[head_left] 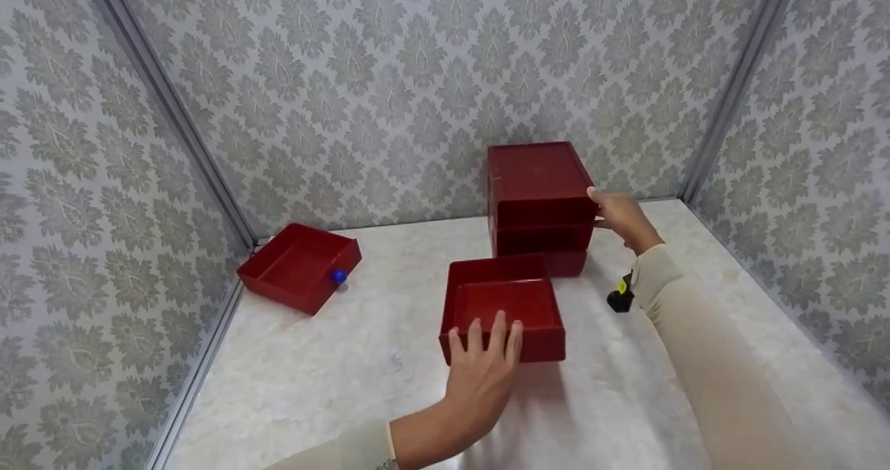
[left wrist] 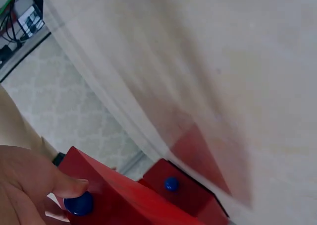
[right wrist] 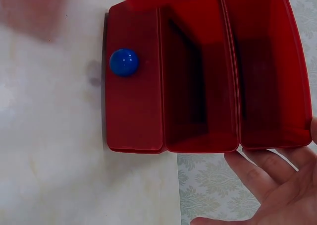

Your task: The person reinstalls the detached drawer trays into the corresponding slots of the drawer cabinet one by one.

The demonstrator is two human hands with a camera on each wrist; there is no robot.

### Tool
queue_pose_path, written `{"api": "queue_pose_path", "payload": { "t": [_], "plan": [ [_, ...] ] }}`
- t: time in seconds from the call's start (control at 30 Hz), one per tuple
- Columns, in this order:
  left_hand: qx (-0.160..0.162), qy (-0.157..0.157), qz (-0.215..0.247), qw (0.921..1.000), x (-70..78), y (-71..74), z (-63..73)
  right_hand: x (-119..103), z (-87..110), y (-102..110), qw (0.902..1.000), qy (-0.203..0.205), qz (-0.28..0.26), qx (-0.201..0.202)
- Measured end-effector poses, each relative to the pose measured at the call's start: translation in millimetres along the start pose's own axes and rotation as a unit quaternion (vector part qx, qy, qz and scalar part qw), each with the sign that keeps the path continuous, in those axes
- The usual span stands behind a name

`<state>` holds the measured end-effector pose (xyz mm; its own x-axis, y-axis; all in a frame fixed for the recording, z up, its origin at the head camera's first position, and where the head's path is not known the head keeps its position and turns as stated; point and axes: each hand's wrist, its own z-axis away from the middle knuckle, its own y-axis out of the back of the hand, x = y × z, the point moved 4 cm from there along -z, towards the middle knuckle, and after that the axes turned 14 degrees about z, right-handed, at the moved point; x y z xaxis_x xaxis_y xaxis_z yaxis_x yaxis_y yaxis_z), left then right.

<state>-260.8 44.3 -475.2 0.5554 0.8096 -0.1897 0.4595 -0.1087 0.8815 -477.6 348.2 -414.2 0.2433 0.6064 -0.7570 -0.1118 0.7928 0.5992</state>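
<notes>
Near the far left corner of the tabletop [head_left: 389, 414], a red drawer [head_left: 295, 265] lies askew, its blue knob [head_left: 338, 276] facing right; one corner sits so close to the left edge that a careless sleeve might nudge it over.

Rightward, toward the near edge, the left hand [head_left: 480, 379] grips a second red drawer [head_left: 507, 296] by its front wall, fingers hooked over the rim and thumb on the round blue knob [left wrist: 79, 204]. Judging by its shadow, this drawer is raised off the table. Since all its weight hangs from one end, the back could dip, or the thumb could slide off the smooth knob and let it drop.

Just behind it, toward the far edge, stands the red cabinet [head_left: 539, 178], two upper slots vacant, the bottom drawer [right wrist: 133, 106] shut. A crooked approach could snag the held drawer's rear corner on a divider.

At the cabinet's right side, the right hand [head_left: 626, 216] presses with fairly straight fingers, its thumb by the top front corner. Pushing too hard from there may skid the cabinet leftward; too lightly, and a bump could shove it back.
</notes>
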Motion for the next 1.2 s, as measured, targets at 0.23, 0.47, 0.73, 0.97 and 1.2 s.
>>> {"api": "queue_pose_path", "payload": {
  "t": [0.23, 0.47, 0.73, 0.97, 1.2],
  "plan": [
    [-0.014, -0.024, 0.005, 0.9996, 37.5, -6.6, -18.5, 0.5, 1.7, -1.5, 0.9999, 0.006, -0.008, 0.000],
    [-0.011, -0.031, -0.006, 0.9994, 60.9, -20.5, -33.6, 3.0, 3.5, -2.3, 1.0000, 0.002, 0.000, 0.004],
    [-0.003, -0.024, -0.016, 0.9996, 63.0, -25.3, -43.6, 1.0, 4.6, -2.2, 0.9998, 0.009, -0.001, 0.018],
    [-0.018, -0.026, -0.012, 0.9994, 60.8, -28.0, -46.5, -0.2, 3.7, -0.6, 0.9995, 0.015, -0.007, 0.025],
    [0.007, -0.035, -0.025, 0.9990, 63.8, -30.9, -52.1, 1.7, 2.6, -1.8, 0.9998, 0.012, -0.001, 0.013]
  ]
}}
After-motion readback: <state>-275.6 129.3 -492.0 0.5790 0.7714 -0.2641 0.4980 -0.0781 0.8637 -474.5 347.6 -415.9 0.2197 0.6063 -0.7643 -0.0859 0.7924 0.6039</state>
